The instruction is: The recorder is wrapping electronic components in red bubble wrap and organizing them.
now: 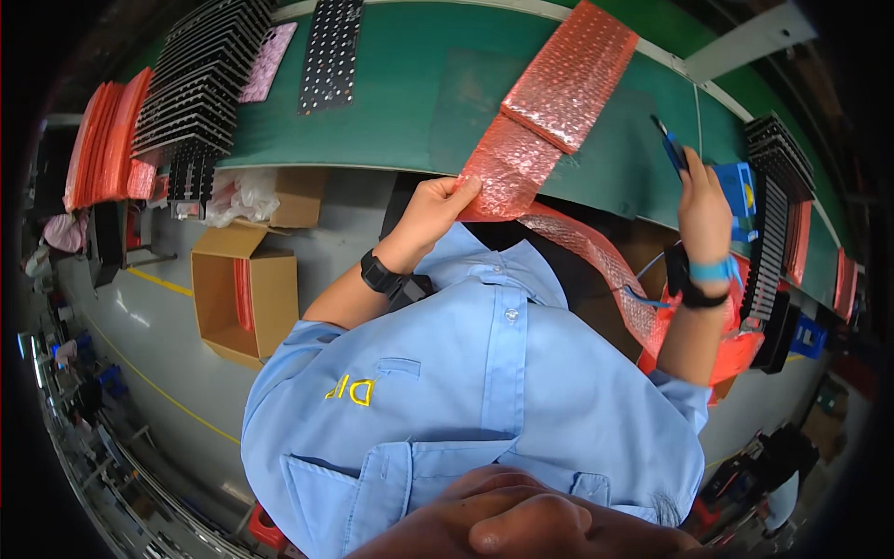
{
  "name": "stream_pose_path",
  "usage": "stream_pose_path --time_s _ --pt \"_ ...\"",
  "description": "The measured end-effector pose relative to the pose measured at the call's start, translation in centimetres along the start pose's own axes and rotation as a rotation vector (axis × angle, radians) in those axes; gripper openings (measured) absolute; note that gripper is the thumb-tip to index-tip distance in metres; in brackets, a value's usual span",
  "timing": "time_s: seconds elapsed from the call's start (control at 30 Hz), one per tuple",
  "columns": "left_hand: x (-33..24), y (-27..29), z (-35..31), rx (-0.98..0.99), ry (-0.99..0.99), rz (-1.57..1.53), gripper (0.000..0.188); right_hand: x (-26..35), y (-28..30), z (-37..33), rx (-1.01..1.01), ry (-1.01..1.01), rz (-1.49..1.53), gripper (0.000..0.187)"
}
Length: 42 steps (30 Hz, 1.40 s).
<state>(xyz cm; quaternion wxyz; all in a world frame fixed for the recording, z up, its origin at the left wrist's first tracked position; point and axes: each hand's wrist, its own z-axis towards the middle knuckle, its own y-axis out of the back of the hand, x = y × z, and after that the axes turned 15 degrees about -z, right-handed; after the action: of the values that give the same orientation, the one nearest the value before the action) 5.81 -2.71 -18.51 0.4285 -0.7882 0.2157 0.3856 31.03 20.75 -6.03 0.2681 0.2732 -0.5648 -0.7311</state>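
My left hand [440,216] pinches the lower edge of a sheet of red bubble wrap [507,168] at the front edge of the green table. Up from it, toward the back, lies a flat rectangular bundle covered in red bubble wrap [573,74]; what is inside cannot be made out. Raised over the table at the right, my right hand [703,214] grips a slim blue-and-black cutter knife [670,144], its thin tip pointing up and left. A long strip of bubble wrap [596,247] trails from the table edge down to the right.
Stacked black perforated boards [205,74] and upright red-wrapped bundles [107,140] stand at the left. One dark dotted board [331,56] lies on the green table [400,102]. An open cardboard box [244,298] sits below. At the right are a blue box [736,191] and more boards [768,233].
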Motion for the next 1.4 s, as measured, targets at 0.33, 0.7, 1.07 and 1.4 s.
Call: stream_pose_path --time_s 0.33,0.7,1.07,1.4 --pt "-0.2 -1.1 -0.5 -0.028 -0.001 -0.019 0.024 12.0 -5.8 4.6 -0.278 0.347 0.225 0.038" --pt "-4.7 -2.3 -2.8 0.132 0.159 -0.253 0.015 13.0 -7.5 3.6 -0.145 0.255 0.254 0.036" --pt "-4.0 5.1 -5.5 0.713 -0.025 0.204 0.005 13.8 -7.2 2.9 -0.098 0.249 0.337 0.035" --pt "-6.0 12.1 -9.7 -0.104 -0.402 0.583 0.010 13.9 -6.0 -0.1 -0.444 0.243 0.399 0.028"
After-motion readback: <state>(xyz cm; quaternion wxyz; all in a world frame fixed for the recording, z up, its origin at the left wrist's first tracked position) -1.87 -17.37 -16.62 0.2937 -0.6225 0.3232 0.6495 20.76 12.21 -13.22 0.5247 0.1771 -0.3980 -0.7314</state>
